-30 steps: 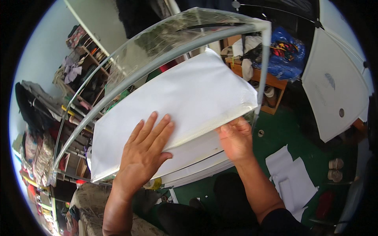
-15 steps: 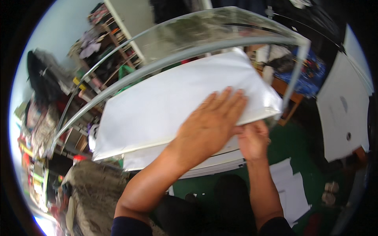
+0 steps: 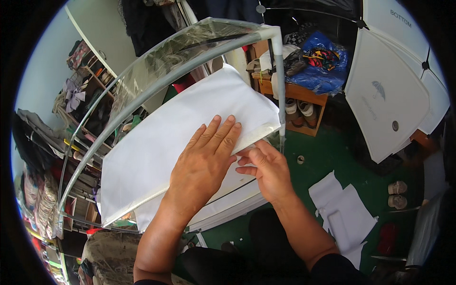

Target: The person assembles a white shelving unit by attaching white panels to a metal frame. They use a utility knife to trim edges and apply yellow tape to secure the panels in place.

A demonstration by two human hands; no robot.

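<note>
A large white sheet (image 3: pixel 156 147) slopes across the middle, its front edge folded into a narrow band. It lies inside a grey tube frame (image 3: pixel 190 58) with clear plastic film (image 3: pixel 164 50) stretched along the top. My left hand (image 3: pixel 204 154) presses flat on the sheet near that edge, fingers stretched forward. Just to its right, my right hand (image 3: pixel 268 171) is curled at the folded edge, some fingertips tucked beneath it. The sheet hides those tips. Below the edge, another white layer (image 3: pixel 228 183) shows.
A wooden shelf (image 3: pixel 298 92) with shoes and a blue plastic bag (image 3: pixel 327 80) stands behind right. White panels (image 3: pixel 384 99) lean at the far right. Paper pieces (image 3: pixel 344 213) and a small roll (image 3: pixel 300 159) lie on the green floor (image 3: pixel 308 147). Crowded shelves (image 3: pixel 90 95) fill the left.
The view has swung to the right, so the frame and sheet appear further left. My hands remain at the sheet's front edge; the right hand's fingers look more spread than before.
</note>
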